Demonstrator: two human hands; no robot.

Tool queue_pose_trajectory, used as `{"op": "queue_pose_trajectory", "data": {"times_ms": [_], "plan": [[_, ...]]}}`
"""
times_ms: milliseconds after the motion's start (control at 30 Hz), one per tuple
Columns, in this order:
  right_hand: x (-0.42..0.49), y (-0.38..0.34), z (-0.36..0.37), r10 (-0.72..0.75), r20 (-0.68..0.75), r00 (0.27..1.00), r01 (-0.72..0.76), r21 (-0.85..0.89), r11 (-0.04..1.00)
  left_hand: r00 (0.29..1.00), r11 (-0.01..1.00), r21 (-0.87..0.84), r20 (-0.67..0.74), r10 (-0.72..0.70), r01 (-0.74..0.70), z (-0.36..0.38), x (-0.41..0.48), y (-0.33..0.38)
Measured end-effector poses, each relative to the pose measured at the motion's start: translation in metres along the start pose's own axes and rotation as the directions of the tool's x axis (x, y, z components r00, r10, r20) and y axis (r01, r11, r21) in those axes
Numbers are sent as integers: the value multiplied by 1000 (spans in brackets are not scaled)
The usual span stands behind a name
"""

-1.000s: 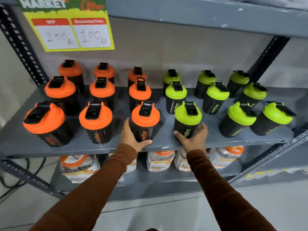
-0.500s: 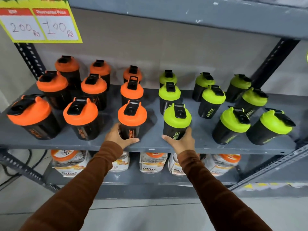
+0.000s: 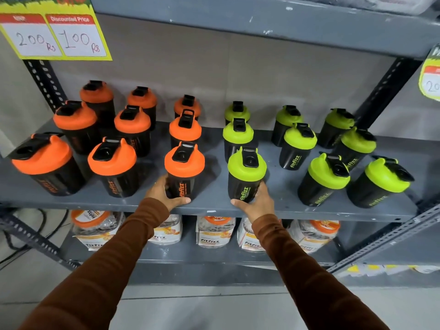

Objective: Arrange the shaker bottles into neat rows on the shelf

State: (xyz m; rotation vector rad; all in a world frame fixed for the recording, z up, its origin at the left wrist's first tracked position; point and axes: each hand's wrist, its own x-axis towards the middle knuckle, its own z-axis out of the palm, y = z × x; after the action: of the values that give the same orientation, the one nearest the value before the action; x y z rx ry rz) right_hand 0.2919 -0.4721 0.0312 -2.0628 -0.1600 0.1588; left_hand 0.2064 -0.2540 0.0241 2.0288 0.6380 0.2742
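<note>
At six o'clock on the grey metal shelf [image 3: 214,208], my left hand [image 3: 164,194] grips the orange-lidded black shaker bottle [image 3: 183,171], right hand [image 3: 258,202] the green-lidded black shaker bottle [image 3: 245,175]; I'd slide both level with their front-row neighbours

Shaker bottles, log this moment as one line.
left hand on front orange-lid bottle | right hand on front green-lid bottle | both standing on shelf

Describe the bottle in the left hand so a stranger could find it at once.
On the grey shelf, nine orange-lidded bottles stand left, nine green-lidded right. Take the front row. The bottle is the orange one nearest the green, gripped low by the left hand.
</note>
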Motion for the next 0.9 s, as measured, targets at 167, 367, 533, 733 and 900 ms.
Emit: {"op": "queue_pose_trajectory", "data": {"times_ms": [167, 367, 533, 733, 900], "plan": [[1, -1, -1, 8, 6, 1000, -8, -25, 1000, 1000, 1000, 2, 6, 8, -8, 0, 1, -3], [1, 0, 0, 5, 8, 1000, -5, -30, 1000, 1000, 1000, 20, 8, 16, -16, 1, 2, -4], [2, -1, 0, 2, 15, 1000, -2, -35, 999, 999, 999, 36, 32, 13, -14, 0, 1, -3], [2, 4, 2, 6, 6, 1000, -5, -47, 999, 999, 998, 38, 18, 42, -42, 2, -1, -5], [4, 13, 1, 27, 34, 999, -26, -28, 999, 995, 1000, -3, -99, 19, -19, 12, -12, -12]]}}
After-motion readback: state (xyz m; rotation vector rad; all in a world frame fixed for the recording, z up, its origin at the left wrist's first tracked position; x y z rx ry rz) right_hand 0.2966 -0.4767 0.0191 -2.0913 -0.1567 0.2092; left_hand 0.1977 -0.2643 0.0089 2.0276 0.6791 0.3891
